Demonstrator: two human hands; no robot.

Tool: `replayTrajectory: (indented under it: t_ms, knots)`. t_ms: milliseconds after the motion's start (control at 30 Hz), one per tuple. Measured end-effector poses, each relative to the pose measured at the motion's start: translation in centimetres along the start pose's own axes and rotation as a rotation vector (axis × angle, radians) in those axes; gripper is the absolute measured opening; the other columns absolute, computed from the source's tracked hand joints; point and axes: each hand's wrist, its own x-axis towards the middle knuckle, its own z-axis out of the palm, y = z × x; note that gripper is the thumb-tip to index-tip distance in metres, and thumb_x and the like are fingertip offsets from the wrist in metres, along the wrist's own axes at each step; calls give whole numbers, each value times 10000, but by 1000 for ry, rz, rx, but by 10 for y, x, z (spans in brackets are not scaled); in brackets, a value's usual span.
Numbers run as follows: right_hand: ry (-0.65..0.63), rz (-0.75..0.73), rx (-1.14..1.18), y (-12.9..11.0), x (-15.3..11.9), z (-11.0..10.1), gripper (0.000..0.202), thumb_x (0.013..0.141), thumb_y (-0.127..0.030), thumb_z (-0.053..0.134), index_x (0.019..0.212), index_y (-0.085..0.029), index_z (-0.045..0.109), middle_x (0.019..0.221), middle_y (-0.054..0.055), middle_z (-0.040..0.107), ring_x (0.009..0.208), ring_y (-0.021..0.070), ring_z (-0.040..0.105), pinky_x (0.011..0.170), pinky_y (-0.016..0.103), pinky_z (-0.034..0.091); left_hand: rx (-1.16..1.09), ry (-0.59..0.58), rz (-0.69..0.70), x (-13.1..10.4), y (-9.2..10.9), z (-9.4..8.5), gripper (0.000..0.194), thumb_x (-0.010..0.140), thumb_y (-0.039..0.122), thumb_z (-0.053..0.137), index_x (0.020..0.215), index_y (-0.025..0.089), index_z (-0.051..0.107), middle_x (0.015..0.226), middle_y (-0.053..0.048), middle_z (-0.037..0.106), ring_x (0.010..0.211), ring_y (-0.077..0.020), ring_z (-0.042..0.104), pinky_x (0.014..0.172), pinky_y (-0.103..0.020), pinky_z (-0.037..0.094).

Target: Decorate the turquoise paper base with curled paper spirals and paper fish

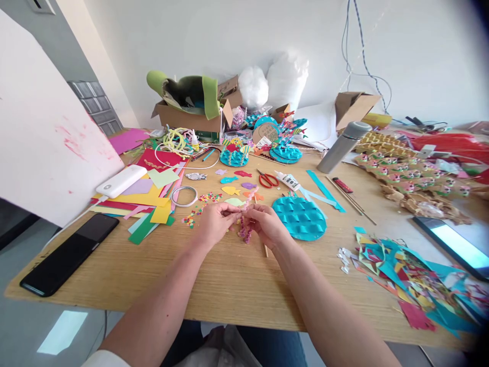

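Between my two hands is a twisted pink-purple strand (246, 237), perhaps paper. Its paler end sticks up above my fingers and its darker end hangs below them. My left hand (217, 222) pinches it from the left, fingertips close to those of my right hand (266, 222), which grips it from the right. A thin wooden stick (266, 251) shows under my right hand. Right of that hand lies a round turquoise piece (300, 218) covered with raised paper loops. Just beyond my hands are paper fish cutouts, among them a yellow fish (231, 190) and a blue fish (228, 180).
Red-handled scissors (268, 179) and a glue bottle (289, 181) lie ahead. A tape roll (184, 197), coloured paper (153, 196) and a black phone (69, 255) are left. Right are a grey flask (343, 148), paper scraps (416, 275) and a lit tablet-like device (458, 244).
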Motion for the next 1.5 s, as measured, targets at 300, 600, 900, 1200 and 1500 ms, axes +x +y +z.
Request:
replayTrajectory:
  t_ms: [300,600,900,1200,1500]
  knots:
    - [-10,38,57,-2,-1,-2,188,557,-252,713,544,-161,548,449,-27,518,408,79,441,392,216,312,521,88,693,2,-8,-4,42,786,138,677,760,156,706,777,-67,723,731,-165,660,691,-272,512]
    - [-60,87,90,-5,-3,-2,131,550,-214,667,532,-166,547,440,-36,492,402,77,420,381,214,309,633,78,845,-1,-10,-4,135,878,164,565,788,172,666,790,-58,704,731,-148,643,670,-255,492]
    - [76,-125,-129,2,-1,4,183,601,-300,676,578,-183,536,453,-50,500,400,75,423,395,214,321,-42,-84,126,3,-3,-5,370,751,410,703,1005,145,660,928,-93,704,778,-183,661,549,-256,552]
    - [-46,-174,-454,7,-6,9,226,704,-363,680,622,-197,551,458,-53,501,383,91,440,388,224,321,-221,-22,-75,3,7,-8,337,614,425,791,729,119,709,611,-6,617,551,-100,566,472,-195,471]
    - [77,-366,-231,-7,0,-11,349,696,-525,723,739,-184,665,658,2,620,587,116,493,565,251,385,-245,-230,-91,0,7,-8,306,645,387,789,706,102,695,645,-29,649,517,-84,524,520,-228,424]
